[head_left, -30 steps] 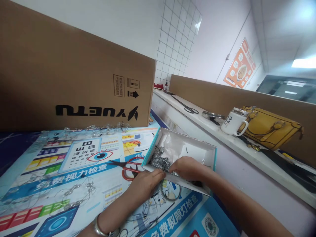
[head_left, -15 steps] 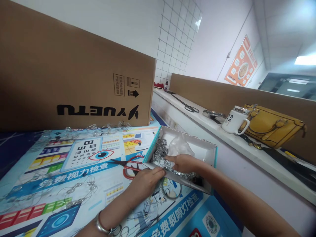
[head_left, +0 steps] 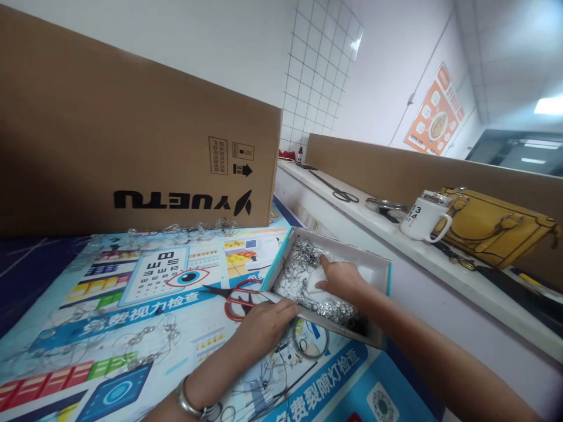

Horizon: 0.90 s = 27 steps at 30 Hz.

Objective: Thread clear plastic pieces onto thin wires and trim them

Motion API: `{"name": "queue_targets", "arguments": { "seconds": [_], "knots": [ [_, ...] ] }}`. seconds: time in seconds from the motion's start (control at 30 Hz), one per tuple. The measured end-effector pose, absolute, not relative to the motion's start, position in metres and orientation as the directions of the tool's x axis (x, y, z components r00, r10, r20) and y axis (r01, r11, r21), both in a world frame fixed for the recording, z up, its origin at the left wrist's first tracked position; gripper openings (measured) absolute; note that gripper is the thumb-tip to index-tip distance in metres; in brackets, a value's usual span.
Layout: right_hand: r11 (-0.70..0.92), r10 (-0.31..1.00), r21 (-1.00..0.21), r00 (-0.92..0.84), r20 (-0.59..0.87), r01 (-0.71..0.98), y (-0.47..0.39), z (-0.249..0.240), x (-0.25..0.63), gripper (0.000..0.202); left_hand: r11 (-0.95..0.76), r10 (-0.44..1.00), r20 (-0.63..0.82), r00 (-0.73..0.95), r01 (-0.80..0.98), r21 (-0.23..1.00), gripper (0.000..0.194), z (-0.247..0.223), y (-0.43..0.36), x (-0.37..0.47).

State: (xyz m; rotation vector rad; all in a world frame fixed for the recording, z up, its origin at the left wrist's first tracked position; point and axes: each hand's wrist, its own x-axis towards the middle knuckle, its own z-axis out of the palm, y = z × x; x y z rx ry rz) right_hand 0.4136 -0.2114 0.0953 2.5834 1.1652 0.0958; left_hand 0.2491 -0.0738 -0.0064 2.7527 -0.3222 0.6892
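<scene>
A shallow white box with teal edges holds tangled silvery wire strung with clear beads and a white plastic bag. Inside it, my right hand reaches over the bag; its index finger is stretched toward the beaded wire, apart from the thumb, and no held thing shows. Closed at the box's near left corner, my left hand grips the near wall; its fingertips are partly hidden. Red-handled scissors lie beside the left hand. A ring of wire lies in front of the box.
Behind the printed table cover stands a big cardboard carton. More beaded wire lies at left. A ledge on the right bears a white mug, a yellow handbag and black scissors.
My right hand has moved back and right inside the box, from the near beads to over the bag. The bag looks flatter. My left hand stays at the corner.
</scene>
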Motion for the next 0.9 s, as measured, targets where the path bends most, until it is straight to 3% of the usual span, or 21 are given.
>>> {"name": "queue_targets", "arguments": {
  "seconds": [0.1,0.3,0.57,0.73,0.9],
  "knots": [
    [-0.643,0.725,0.321,0.688,-0.035,0.695,-0.213,0.102,0.416,0.050,-0.937,-0.140,0.477,0.868,-0.272,0.219,0.040,-0.005,-0.074,0.249],
    [-0.686,0.683,0.354,0.730,0.012,0.636,-0.219,0.112,0.422,0.036,-0.926,-0.149,0.502,0.852,-0.299,0.232,0.037,-0.005,-0.074,0.248],
    [-0.689,0.679,0.401,0.730,0.069,0.603,-0.241,0.124,0.411,0.035,-0.937,-0.146,0.463,0.874,-0.272,0.218,0.038,-0.004,-0.074,0.247],
    [-0.647,0.692,0.403,0.721,-0.045,0.647,-0.252,0.122,0.410,0.026,-0.933,-0.142,0.473,0.869,-0.278,0.230,0.042,-0.005,-0.074,0.248],
    [-0.620,0.737,0.320,0.672,-0.077,0.716,-0.260,0.148,0.407,0.035,-0.932,-0.145,0.462,0.875,-0.277,0.233,0.042,-0.003,-0.074,0.248]
  ]
}}
